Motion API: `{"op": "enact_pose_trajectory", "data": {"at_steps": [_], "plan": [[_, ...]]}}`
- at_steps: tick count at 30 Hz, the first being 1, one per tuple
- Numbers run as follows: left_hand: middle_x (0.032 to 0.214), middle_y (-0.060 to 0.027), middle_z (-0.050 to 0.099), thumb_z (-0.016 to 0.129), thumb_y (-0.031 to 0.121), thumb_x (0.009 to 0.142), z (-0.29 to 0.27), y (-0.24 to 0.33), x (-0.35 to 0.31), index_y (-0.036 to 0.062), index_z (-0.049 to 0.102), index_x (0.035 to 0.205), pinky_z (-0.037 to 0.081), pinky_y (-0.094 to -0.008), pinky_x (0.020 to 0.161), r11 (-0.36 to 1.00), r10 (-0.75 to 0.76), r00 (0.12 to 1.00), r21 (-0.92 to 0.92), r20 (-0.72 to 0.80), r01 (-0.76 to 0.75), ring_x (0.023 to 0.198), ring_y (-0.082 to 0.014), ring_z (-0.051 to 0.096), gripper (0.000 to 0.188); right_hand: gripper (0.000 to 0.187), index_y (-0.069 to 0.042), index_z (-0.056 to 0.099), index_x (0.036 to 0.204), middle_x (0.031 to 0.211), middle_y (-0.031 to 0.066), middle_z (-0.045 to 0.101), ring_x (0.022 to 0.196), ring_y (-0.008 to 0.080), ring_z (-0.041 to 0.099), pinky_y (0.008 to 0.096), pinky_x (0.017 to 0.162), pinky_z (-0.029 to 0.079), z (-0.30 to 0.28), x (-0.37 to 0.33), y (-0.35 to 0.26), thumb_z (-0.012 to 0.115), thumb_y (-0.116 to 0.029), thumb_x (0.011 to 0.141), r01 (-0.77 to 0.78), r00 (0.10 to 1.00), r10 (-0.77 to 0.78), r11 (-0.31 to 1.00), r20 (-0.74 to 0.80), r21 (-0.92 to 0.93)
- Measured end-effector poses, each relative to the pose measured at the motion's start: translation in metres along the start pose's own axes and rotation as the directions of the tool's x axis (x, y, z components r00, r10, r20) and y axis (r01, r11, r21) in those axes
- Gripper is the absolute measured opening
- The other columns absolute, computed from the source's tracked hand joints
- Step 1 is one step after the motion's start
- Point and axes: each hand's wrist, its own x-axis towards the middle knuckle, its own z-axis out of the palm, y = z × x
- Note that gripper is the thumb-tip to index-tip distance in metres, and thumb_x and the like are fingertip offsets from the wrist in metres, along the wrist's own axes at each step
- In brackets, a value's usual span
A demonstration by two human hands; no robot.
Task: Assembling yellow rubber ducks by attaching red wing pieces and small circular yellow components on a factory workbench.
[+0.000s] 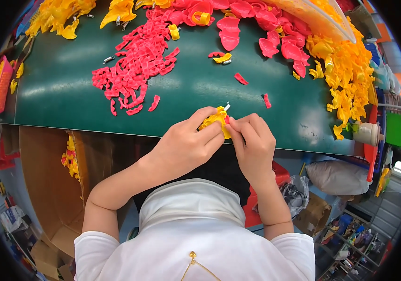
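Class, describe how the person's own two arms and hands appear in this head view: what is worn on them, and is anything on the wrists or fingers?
Both forearms are bare. Short white fabric sleeves end above the elbows. The left hand and right hand wear no gloves; no rings, watch or wristbands are visible.

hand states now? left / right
Left hand: closed on the yellow plastic part.
Right hand: closed, fingertips pinching the same yellow plastic part.

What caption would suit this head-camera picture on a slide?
Both hands, left hand and right hand, grip a yellow plastic part over a green table strewn with red pieces.
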Motion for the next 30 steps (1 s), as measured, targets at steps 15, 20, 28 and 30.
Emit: {"op": "enact_pose_trajectory", "data": {"at_steps": [15,20,28,30], "plan": [[0.099,-0.005,0.06,0.068,0.007,0.071,-0.005,0.006,-0.014,0.0066,0.06,0.086,0.046,-0.046,0.097,0.974,-0.009,0.995,0.226,-0.101,0.032,0.114,-0.0264,0.05,0.016,0.02,-0.011,0.073,0.099,0.106,0.0064,0.058,0.109,0.0274,0.047,0.0356,0.089,0.042,-0.019,0.112,0.04,0.064,-0.006,0.081,0.026,0.999,-0.027,0.999,-0.026,-0.042],[0.097,-0.0053,0.06,0.07,0.005,0.07,0.012,0.007,-0.016,0.0066,0.058,0.09,0.051,-0.0432,0.091,0.977,-0.112,0.974,0.156,-0.199,0.144,0.111,-0.0313,0.052,0.023,0.03,-0.018,0.071,0.093,0.114,0.0035,0.055,0.112,0.0302,0.046,0.0404,0.091,0.046,0.004,0.163,0.062,0.065,0.001,0.07,0.554,0.814,-0.568,0.7,0.118,-0.45],[0.097,-0.004,0.061,0.072,0.006,0.071,0.022,0.003,-0.022,0.0066,0.062,0.091,0.052,-0.0441,0.085,0.971,-0.088,0.935,0.182,-0.344,0.158,0.106,-0.0298,0.054,0.022,0.014,-0.007,0.065,0.091,0.092,0.0063,0.059,0.092,0.0229,0.055,0.0315,0.081,0.046,-0.024,0.126,0.023,0.062,0.001,0.08,0.205,0.978,-0.209,0.972,-0.02,-0.119],[0.098,-0.0036,0.061,0.072,0.007,0.071,0.024,0.002,-0.025,0.0065,0.063,0.09,0.051,-0.0432,0.083,0.962,-0.077,0.926,0.217,-0.368,0.166,0.101,-0.0276,0.055,0.022,0.012,-0.004,0.064,0.094,0.086,0.0048,0.061,0.083,0.0168,0.058,0.026,0.071,0.045,-0.026,0.101,0.012,0.062,0.0,0.082,0.194,0.969,-0.192,0.981,0.157,0.003]]}}
